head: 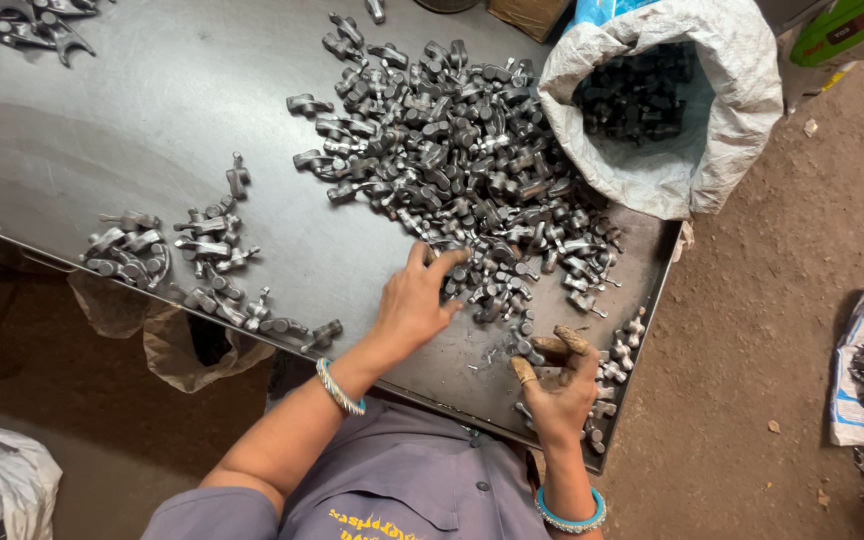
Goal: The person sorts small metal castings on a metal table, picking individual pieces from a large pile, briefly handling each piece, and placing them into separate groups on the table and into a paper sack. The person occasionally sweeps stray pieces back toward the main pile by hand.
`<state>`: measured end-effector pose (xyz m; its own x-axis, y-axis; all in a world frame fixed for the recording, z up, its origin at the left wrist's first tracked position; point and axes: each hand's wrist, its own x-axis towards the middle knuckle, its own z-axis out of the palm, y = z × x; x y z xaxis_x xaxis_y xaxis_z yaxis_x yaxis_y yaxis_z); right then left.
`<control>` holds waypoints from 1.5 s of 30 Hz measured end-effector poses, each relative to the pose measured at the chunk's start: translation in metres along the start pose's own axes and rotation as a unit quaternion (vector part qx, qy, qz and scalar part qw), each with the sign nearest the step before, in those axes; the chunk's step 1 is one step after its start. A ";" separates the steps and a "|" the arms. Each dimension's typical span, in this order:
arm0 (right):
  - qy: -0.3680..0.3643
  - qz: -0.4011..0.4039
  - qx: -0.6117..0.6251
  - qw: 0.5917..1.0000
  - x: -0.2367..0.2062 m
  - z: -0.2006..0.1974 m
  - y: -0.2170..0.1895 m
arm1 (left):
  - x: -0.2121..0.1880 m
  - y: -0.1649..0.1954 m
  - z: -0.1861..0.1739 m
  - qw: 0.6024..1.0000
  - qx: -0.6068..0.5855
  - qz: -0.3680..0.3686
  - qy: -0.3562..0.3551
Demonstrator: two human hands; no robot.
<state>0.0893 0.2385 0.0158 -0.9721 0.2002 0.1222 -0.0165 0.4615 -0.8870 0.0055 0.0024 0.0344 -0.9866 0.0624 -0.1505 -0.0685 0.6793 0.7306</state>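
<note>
- Left hand [414,300] flat and spread on the dark steel table [152,120], fingers loosely apart, fingertips [449,262] touching the near edge of the big heap of small grey forged rocker-arm parts [462,160]; nothing gripped that can be seen.
- Right hand [559,385] at the table's near right corner, fingers half curled and narrow, tips wrapped in brown tape; resting among the loose strays [607,375] there, whether one is pinched cannot be told.
- Heap lying toward 12 o'clock from the left hand and toward 11 o'clock from the right; long axis running from 11 down to 5 o'clock across the table.
- Left hand clearly nearer the heap's bulk; right hand nearer the thin tail at its 5 o'clock end.
- Smaller sorted cluster [182,260] well apart at 9 o'clock of the left hand, along the near edge.
- White woven sack [732,110] holding more such parts at 1 o'clock of the right hand, touching the table's far right corner.
</note>
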 end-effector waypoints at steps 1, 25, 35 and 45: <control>-0.011 0.018 0.074 0.997 0.000 0.002 0.002 | -0.006 0.000 0.003 0.999 -0.042 0.014 0.006; -0.102 0.177 0.416 0.886 -0.012 0.016 0.040 | -0.037 -0.031 0.083 0.733 -0.633 -0.184 -0.165; -0.038 -0.036 -0.245 0.968 0.047 0.017 -0.016 | -0.026 -0.061 0.067 0.729 -0.637 -0.180 -0.175; -0.096 0.157 0.344 0.921 0.031 0.003 0.039 | -0.035 -0.037 0.060 0.805 -0.558 -0.107 -0.171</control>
<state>0.0582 0.2604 -0.0164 -0.9768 0.0430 -0.2099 0.1917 -0.2626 -0.9457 0.0515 0.0184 -0.0273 -0.8495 0.3586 -0.3870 -0.5095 -0.3667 0.7784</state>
